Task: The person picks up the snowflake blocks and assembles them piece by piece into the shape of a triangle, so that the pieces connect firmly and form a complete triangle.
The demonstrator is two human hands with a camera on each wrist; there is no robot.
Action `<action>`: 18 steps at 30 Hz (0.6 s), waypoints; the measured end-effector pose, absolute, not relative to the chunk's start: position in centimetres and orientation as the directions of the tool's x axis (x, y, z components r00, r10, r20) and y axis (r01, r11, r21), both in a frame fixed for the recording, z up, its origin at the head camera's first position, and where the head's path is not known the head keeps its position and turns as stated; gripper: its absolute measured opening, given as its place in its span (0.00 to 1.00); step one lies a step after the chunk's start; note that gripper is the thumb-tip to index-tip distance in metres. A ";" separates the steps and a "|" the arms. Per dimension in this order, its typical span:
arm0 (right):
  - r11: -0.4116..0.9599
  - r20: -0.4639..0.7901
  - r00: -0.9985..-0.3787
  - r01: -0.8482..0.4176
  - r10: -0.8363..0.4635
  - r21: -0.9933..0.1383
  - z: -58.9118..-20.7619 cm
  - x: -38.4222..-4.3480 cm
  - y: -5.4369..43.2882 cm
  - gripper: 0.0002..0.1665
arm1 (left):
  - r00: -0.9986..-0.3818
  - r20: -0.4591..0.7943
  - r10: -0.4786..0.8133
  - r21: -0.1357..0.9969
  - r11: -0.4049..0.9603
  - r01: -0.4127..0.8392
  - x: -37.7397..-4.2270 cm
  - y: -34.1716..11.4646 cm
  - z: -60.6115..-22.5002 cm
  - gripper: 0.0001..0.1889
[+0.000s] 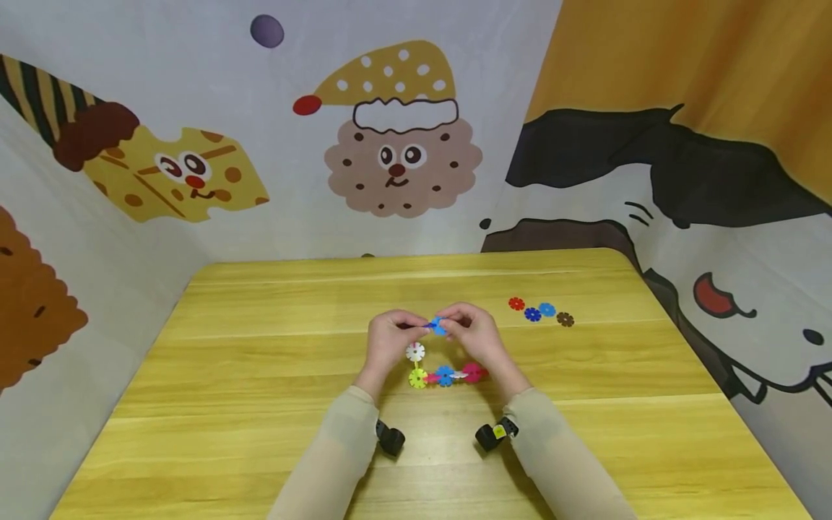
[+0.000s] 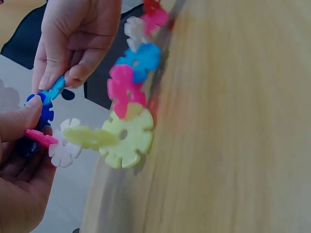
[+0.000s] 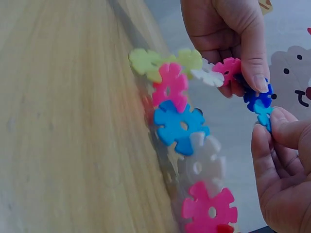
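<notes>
Sleeves (image 1: 338, 451) nearest you, angling in from seven and five o'clock! Your left hand (image 1: 387, 341) pinches the dark blue disc (image 3: 257, 100), your right hand (image 1: 479, 336) the light blue disc (image 1: 438, 327) touching it at three o'clock; that join looks decisive. From your left fingers, the chain (image 1: 445, 375) runs to six, then bends its long side toward three, that far end nearer your right hand.

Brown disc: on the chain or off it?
Off: in the head view the brown disc lies on the table, to the right of the right hand, apart from the chain.
</notes>
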State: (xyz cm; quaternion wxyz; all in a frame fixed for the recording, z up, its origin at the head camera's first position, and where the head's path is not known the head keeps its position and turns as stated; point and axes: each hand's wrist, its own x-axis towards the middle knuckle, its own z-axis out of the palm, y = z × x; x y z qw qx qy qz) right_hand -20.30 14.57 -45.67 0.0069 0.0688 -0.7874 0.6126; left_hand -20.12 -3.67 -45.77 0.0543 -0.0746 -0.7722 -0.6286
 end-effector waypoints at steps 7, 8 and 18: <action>0.186 0.104 -0.991 -0.117 -0.079 -0.976 -45.8 -20.7 14.5 0.12 | -0.969 0.235 0.081 0.941 0.228 0.248 -20.2 -3.5 -45.7 0.10; 0.175 0.096 -0.992 -0.108 -0.076 -0.979 -45.8 -20.7 14.5 0.13 | -0.962 0.254 0.096 0.931 0.247 0.270 -20.2 -3.4 -45.7 0.13; 0.047 0.072 -0.994 -0.076 -0.083 -0.996 -46.2 -21.0 14.6 0.16 | -0.901 0.382 0.207 0.801 0.412 0.434 -20.4 -2.8 -46.4 0.21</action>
